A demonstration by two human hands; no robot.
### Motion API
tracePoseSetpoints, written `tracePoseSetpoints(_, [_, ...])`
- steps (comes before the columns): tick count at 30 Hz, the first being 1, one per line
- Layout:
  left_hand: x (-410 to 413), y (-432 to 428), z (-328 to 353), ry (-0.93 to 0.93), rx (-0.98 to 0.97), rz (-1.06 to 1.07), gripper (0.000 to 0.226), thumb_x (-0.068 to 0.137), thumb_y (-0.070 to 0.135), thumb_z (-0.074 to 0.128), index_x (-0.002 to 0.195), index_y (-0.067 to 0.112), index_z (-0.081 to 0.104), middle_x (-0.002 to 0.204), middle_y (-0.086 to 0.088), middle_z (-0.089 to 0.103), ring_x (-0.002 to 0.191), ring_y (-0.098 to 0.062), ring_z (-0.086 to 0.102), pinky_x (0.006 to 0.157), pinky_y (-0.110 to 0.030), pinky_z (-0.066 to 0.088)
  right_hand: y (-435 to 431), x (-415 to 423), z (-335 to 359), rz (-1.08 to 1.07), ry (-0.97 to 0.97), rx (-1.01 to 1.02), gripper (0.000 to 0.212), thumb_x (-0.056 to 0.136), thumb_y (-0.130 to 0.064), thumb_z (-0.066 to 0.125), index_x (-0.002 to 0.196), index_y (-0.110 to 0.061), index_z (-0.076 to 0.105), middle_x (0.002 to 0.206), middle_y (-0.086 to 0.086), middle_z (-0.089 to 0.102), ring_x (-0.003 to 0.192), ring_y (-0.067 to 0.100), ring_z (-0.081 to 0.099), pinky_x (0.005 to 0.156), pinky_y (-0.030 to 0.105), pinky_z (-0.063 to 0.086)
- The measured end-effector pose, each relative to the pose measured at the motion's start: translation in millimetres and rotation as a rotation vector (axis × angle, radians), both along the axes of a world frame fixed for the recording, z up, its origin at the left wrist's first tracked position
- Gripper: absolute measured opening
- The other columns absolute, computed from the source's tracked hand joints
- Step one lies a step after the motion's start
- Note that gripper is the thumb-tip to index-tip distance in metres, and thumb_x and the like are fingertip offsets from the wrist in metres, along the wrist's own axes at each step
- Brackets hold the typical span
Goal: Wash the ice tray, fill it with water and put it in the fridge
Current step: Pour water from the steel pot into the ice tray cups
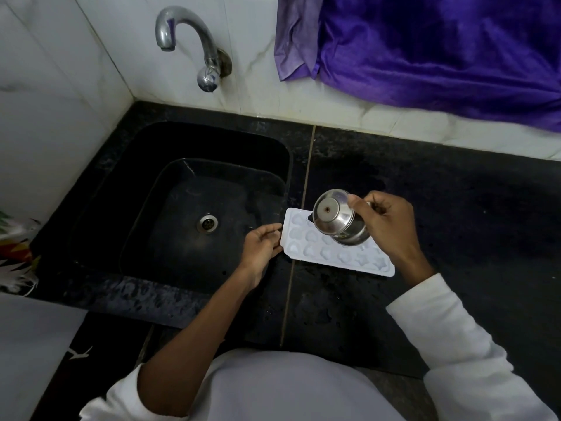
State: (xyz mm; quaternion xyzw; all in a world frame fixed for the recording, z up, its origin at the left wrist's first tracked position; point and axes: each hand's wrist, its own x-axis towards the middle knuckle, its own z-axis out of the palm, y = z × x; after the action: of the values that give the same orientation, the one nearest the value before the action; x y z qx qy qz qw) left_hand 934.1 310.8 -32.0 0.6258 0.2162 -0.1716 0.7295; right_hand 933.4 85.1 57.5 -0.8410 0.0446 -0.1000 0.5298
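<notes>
Dim, soft light; sharp focus; wide-angle edge distortion

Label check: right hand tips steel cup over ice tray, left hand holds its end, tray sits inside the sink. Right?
No: head view shows the ice tray on the black counter beside the sink, not inside it. The right hand tipping the steel cup over it and left hand holding its end are correct.

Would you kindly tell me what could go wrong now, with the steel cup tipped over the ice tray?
The steel cup is tipped steeply in the right hand, so water may overshoot the ice tray onto the counter. The left hand grips only its end beside the sink; it might slide.
</notes>
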Motion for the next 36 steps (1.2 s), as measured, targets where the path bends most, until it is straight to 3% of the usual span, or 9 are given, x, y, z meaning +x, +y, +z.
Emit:
tracePoseSetpoints(3, [-1, 1, 0, -0.001, 0.004, -0.015, 0.025, 0.105, 0.004, 0.047, 0.122, 0.007, 0.064, 0.111, -0.009, 0.074, 0.098, -0.015, 0.071, 0.075, -0.017, 0.057, 0, -6, 1, 0.001, 0.000, 0.037, 0.039, 0.092, -0.026, 0.072, 0.062, -0.004, 0.060, 0.060, 0.012, 0.058, 0.057, 0.011, 0.049, 0.060, 0.025, 0.042])
tracePoseSetpoints(7, [-1, 2, 2, -0.008, -0.002, -0.032, 0.024, 0.104, 0.003, 0.047, 0.119, 0.008, 0.066, 0.104, -0.005, 0.075, 0.092, -0.010, 0.073, 0.072, -0.017, 0.057, 1, -12, -1, 0.001, 0.009, 0.045, 0.041, 0.092, -0.023, 0.073, 0.058, -0.007, 0.055, 0.051, -0.008, 0.049, 0.053, 0.005, 0.043, 0.057, 0.019, 0.039])
tracePoseSetpoints(9, [0, 2, 3, -0.009, -0.008, -0.037, 0.024, 0.104, 0.002, 0.047, 0.118, 0.008, 0.066, 0.101, -0.004, 0.076, 0.088, -0.009, 0.073, 0.072, -0.017, 0.058, 2, -14, -4, 0.011, 0.009, 0.040, 0.042, 0.092, -0.021, 0.073, 0.056, -0.012, 0.053, 0.049, -0.010, 0.047, 0.050, 0.003, 0.041, 0.056, 0.017, 0.037])
tracePoseSetpoints(14, [0, 3, 1, -0.009, -0.004, -0.050, 0.026, 0.104, 0.001, 0.046, 0.119, 0.006, 0.066, 0.104, -0.006, 0.075, 0.090, -0.010, 0.073, 0.072, -0.017, 0.058, 6, -21, -8, 0.026, -0.011, 0.001, 0.043, 0.091, -0.020, 0.073, 0.056, -0.006, 0.052, 0.048, -0.008, 0.043, 0.048, 0.005, 0.039, 0.054, 0.014, 0.035])
tracePoseSetpoints(22, [2, 3, -2, -0.010, 0.000, -0.062, 0.027, 0.104, 0.002, 0.047, 0.122, 0.002, 0.067, 0.113, -0.014, 0.075, 0.102, -0.021, 0.072, 0.077, -0.020, 0.059, 8, -23, -7, 0.024, -0.026, -0.038, 0.043, 0.091, -0.018, 0.073, 0.055, -0.014, 0.051, 0.048, -0.009, 0.044, 0.046, 0.005, 0.038, 0.054, 0.010, 0.033])
tracePoseSetpoints(27, [2, 4, 1, -0.010, 0.003, -0.066, 0.025, 0.104, 0.002, 0.046, 0.117, 0.005, 0.067, 0.106, -0.009, 0.075, 0.096, -0.016, 0.072, 0.074, -0.018, 0.059, 8, -23, -5, 0.022, -0.035, -0.041, 0.045, 0.091, -0.017, 0.073, 0.053, -0.022, 0.048, 0.046, -0.013, 0.045, 0.045, 0.004, 0.039, 0.053, 0.010, 0.032])
tracePoseSetpoints(36, [2, 4, 2, -0.012, 0.003, -0.075, 0.025, 0.105, 0.002, 0.045, 0.117, 0.007, 0.067, 0.102, -0.004, 0.076, 0.090, -0.010, 0.073, 0.073, -0.017, 0.058, 7, -23, -4, 0.022, -0.036, -0.046, 0.043, 0.091, -0.018, 0.073, 0.054, -0.017, 0.051, 0.047, -0.011, 0.046, 0.045, 0.005, 0.041, 0.053, 0.010, 0.033])
